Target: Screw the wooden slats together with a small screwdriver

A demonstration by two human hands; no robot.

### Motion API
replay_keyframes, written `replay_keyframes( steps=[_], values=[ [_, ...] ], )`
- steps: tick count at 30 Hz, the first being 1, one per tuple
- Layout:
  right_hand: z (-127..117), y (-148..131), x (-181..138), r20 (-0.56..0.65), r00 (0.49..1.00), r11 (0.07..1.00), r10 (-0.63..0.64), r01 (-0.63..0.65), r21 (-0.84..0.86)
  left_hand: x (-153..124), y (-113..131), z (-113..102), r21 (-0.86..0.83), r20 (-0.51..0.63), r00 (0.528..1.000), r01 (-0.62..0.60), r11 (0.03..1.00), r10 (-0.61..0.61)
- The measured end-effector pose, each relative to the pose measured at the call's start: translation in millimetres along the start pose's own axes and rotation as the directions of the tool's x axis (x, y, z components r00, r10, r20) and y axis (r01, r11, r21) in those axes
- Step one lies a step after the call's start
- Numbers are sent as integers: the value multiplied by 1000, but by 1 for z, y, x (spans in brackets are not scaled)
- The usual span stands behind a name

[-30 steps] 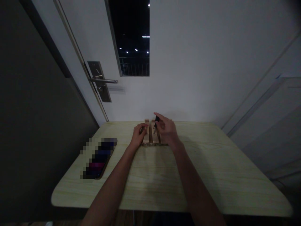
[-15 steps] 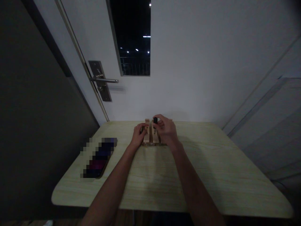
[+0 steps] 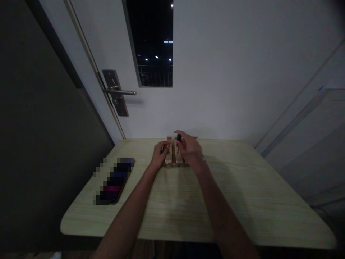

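Note:
A small wooden rack [image 3: 170,155] with upright slats stands at the far middle of the pale wood table [image 3: 172,201]. My left hand [image 3: 159,154] curls against the rack's left side and grips it. My right hand [image 3: 189,149] is closed in a pinch on a small black object [image 3: 179,137], holding it upright above the rack's slats. The rack's right part is hidden behind my right hand.
A dark flat device [image 3: 114,181], its surface blurred out, lies on the table's left side. Behind the table is a white door with a metal handle [image 3: 120,92] and a narrow dark window [image 3: 153,43]. A dark panel fills the left.
My right hand's fingers shifted slightly on the black object above the rack, which stays about where it was. My left hand has stayed on the rack.

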State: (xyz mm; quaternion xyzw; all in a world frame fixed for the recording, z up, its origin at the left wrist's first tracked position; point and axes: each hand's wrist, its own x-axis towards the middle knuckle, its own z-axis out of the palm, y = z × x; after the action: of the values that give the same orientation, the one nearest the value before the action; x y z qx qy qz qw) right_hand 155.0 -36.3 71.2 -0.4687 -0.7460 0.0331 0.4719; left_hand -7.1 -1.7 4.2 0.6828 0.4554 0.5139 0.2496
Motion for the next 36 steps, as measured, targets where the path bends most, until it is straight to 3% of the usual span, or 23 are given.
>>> replay_keyframes(
  steps=[5,14,36],
  values=[
    [-2,-3,2,-7,1000,999,6,-6,35,0,-1,0,2,7,1000,6,1000,-6],
    [-4,-4,3,75,993,963,91,-107,247,-1,3,0,0,-10,1000,18,1000,-18],
    [-2,0,2,-15,996,984,92,-89,152,-2,6,0,27,-30,999,22,999,-21]
  ],
)
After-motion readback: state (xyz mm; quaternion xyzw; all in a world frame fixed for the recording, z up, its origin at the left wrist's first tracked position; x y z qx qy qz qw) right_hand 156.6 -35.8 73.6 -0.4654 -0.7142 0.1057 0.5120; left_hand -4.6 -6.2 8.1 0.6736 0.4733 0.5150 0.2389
